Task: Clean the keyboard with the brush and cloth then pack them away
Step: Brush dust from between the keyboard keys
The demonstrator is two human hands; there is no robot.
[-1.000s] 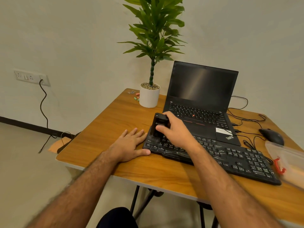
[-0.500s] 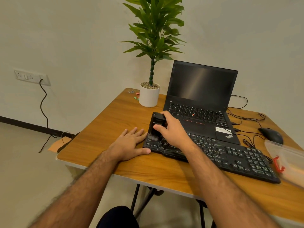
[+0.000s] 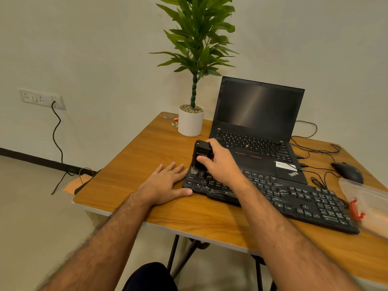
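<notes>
Now right hand presses brush on keyboard (left end).

Black keyboard at centre right of frame on wooden table, right hand gripping black brush over its left keys, left hand flat beside keyboard's left edge, open laptop behind.

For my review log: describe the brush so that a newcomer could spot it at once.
Find the open laptop on the wooden table. In front of it lies a black keyboard. The brush stands on its left end in the right hand: a boxy black block, bristles down.
</notes>
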